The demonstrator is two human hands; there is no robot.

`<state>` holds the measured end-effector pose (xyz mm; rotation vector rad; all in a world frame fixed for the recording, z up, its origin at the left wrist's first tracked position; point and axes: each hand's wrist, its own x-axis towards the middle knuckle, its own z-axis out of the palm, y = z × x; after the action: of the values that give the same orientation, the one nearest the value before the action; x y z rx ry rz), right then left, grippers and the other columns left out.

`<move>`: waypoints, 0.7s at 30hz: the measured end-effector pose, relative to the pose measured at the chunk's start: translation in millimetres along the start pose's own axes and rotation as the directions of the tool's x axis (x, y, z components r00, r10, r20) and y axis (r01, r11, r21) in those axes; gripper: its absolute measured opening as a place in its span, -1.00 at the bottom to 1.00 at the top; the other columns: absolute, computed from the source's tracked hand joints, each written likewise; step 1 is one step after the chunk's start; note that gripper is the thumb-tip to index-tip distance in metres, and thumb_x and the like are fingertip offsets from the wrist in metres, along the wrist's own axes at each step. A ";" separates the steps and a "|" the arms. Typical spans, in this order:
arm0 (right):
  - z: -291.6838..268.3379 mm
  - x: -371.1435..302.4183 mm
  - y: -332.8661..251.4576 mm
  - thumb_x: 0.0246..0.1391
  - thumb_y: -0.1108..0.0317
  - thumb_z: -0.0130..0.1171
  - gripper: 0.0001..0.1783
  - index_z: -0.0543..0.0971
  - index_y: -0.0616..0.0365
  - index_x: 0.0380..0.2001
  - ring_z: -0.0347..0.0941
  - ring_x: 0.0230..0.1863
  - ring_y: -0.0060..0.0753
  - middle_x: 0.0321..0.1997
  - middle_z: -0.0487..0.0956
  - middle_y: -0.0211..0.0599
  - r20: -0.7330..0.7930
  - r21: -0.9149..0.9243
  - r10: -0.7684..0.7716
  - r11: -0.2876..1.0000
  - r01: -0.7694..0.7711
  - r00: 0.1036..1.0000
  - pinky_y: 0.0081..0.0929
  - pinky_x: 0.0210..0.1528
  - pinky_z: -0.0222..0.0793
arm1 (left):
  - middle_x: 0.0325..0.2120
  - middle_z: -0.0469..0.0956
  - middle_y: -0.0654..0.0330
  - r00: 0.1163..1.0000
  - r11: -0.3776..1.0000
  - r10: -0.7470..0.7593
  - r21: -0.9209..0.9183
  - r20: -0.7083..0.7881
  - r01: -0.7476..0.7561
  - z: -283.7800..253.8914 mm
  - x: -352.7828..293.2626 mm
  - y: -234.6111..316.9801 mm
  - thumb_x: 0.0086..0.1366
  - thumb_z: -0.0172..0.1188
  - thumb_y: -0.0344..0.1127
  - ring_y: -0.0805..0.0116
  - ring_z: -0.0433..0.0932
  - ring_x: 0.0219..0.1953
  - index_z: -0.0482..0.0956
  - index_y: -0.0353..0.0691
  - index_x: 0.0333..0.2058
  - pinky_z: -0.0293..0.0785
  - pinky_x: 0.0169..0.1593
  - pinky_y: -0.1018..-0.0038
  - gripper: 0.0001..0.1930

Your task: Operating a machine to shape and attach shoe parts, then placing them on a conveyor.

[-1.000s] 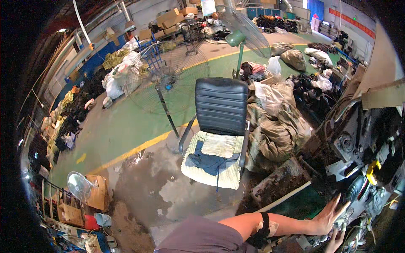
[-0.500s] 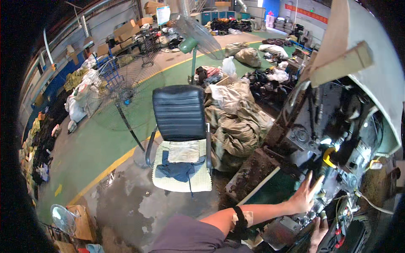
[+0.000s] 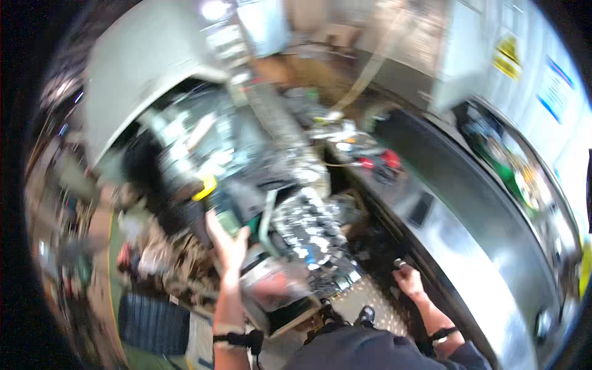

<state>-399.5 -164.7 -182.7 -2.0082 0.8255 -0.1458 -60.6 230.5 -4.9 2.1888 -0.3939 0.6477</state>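
Note:
My left hand reaches up toward the machine, its thumb and fingers apart, just below a yellow curved part. Whether the fingertips touch the machine I cannot tell, as the picture is smeared. My right hand is closed around a small cylindrical piece whose pale, shiny end sticks out above the fingers. It is beside the front edge of the metal bench. A heap of small shiny metal pieces lies between my two hands.
A dark flat rectangle and red-handled tools lie on the bench. Above the machine rises a large pale cover. A black chair stands at lower left near sacks. My shoes show on the floor.
My view has swung right, bringing the bench into sight. My right hand has moved from the machine toward the bench edge with the small piece. My left hand stays near the yellow part.

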 end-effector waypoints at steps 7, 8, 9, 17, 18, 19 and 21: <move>29.1 -175.5 241.4 0.06 0.30 0.28 -0.64 0.67 0.25 -0.09 0.61 -0.43 -0.45 -0.37 0.68 -0.22 0.005 0.256 0.548 0.808 -0.530 0.837 -0.41 -0.43 0.53 | 0.41 0.10 -0.07 0.996 0.989 -0.070 -0.124 0.053 0.076 23.1 3.2 -8.4 0.10 0.39 -0.50 0.02 0.15 0.41 -0.04 -0.22 0.46 0.04 0.43 0.24 0.01; 26.1 -195.6 244.7 0.06 0.32 0.29 -0.56 0.62 0.25 0.03 0.63 -0.42 -0.41 -0.31 0.68 -0.21 0.102 0.380 0.648 0.676 -0.632 0.754 -0.45 -0.46 0.53 | 0.38 0.13 -0.07 0.997 0.987 -0.067 -0.144 0.046 0.073 26.9 0.6 -7.4 0.12 0.38 -0.51 0.03 0.19 0.37 -0.03 -0.21 0.46 0.07 0.41 0.25 -0.01; 24.4 -214.0 245.9 0.06 0.33 0.30 -0.54 0.61 0.23 0.05 0.62 -0.42 -0.41 -0.33 0.67 -0.21 0.116 0.460 0.742 0.549 -0.698 0.660 -0.47 -0.45 0.53 | 0.36 0.15 -0.07 0.998 0.988 -0.052 -0.142 0.045 0.058 28.9 -0.7 -7.9 0.12 0.38 -0.51 0.04 0.20 0.35 -0.02 -0.22 0.45 0.10 0.40 0.24 -0.01; 29.6 -247.1 304.1 0.19 0.34 0.24 -0.65 0.62 0.13 0.05 0.62 -0.48 -0.40 -0.36 0.69 -0.26 0.059 0.509 0.797 0.494 -0.705 0.601 -0.45 -0.50 0.55 | 0.35 0.15 -0.11 0.995 0.986 -0.086 -0.135 0.055 0.093 23.4 0.3 -30.6 0.14 0.39 -0.50 -0.01 0.25 0.30 -0.03 -0.16 0.47 0.17 0.36 0.17 -0.01; 21.9 -237.1 300.8 0.18 0.35 0.24 -0.64 0.61 0.16 0.05 0.63 -0.48 -0.40 -0.34 0.69 -0.24 0.030 0.523 0.788 0.512 -0.682 0.615 -0.44 -0.48 0.56 | 0.36 0.14 -0.12 0.996 0.986 -0.088 -0.140 0.032 0.091 23.9 0.2 -26.6 0.15 0.38 -0.52 -0.02 0.24 0.31 -0.03 -0.15 0.47 0.18 0.36 0.17 -0.01; 16.1 -228.3 295.4 0.17 0.36 0.23 -0.63 0.60 0.19 0.05 0.64 -0.47 -0.41 -0.33 0.69 -0.23 0.002 0.534 0.778 0.531 -0.658 0.628 -0.44 -0.47 0.58 | 0.36 0.14 -0.12 0.996 0.986 -0.085 -0.146 0.024 0.087 22.8 1.5 -26.7 0.15 0.38 -0.52 -0.02 0.24 0.31 -0.03 -0.15 0.47 0.18 0.36 0.17 -0.01; 8.7 -208.1 291.9 0.14 0.36 0.25 -0.58 0.58 0.24 0.08 0.64 -0.45 -0.39 -0.30 0.70 -0.17 0.055 0.675 0.796 0.416 -0.609 0.603 -0.46 -0.47 0.58 | 0.36 0.13 -0.14 0.994 0.979 -0.102 -0.176 0.030 0.105 22.2 1.3 -28.3 0.16 0.37 -0.54 -0.02 0.24 0.31 -0.03 -0.14 0.47 0.20 0.35 0.17 -0.02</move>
<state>-699.8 -132.8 -376.1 -0.8487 1.5271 -0.1799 -39.0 231.1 -33.7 2.0333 -0.3329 0.5127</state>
